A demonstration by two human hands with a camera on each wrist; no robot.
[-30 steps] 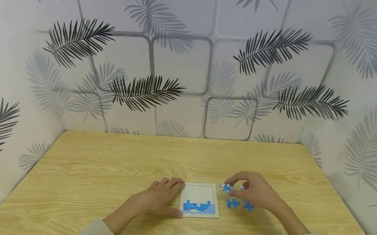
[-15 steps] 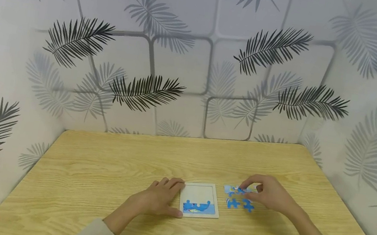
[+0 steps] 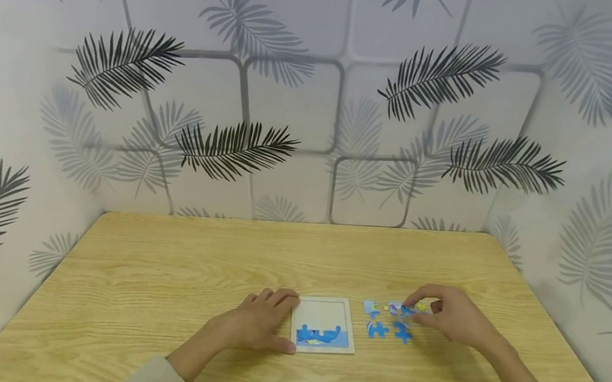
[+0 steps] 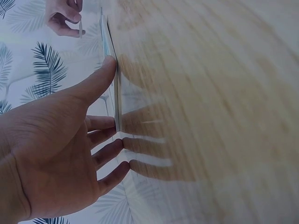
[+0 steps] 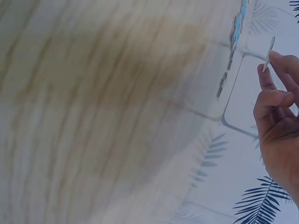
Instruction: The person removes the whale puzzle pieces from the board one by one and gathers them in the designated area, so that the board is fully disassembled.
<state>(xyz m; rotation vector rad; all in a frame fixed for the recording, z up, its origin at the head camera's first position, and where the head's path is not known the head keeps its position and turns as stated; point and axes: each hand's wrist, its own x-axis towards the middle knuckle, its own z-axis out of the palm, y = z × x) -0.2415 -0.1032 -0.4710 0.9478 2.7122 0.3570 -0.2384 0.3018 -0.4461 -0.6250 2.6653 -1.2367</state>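
Note:
A shallow white puzzle tray [image 3: 322,314] lies on the table, its lower part filled with blue pieces showing part of a picture. At its left side rests my left hand [image 3: 257,323], index finger at the upper corner and thumb [image 4: 108,65] at the lower corner, fingers spread. To the right of the tray, my right hand [image 3: 457,315] pinches a puzzle piece [image 5: 269,53] between thumb and fingertips; both wrist views show it edge-on, raised off the table. Below these fingers lie loose pieces: one blue [image 3: 377,330], another blue [image 3: 402,332], and one with a yellow sun [image 3: 422,307].
A light-blue loose piece [image 3: 369,306] lies nearest the tray's right edge. The wooden table [image 3: 199,261] runs back to walls [image 3: 296,102] with a leaf pattern. Grey-beige sleeves and dark wrist straps show at the bottom of the head view.
My right hand has moved right across the loose pieces with the pinched piece, uncovering those nearer the tray. The left hand and tray have stayed where they were.

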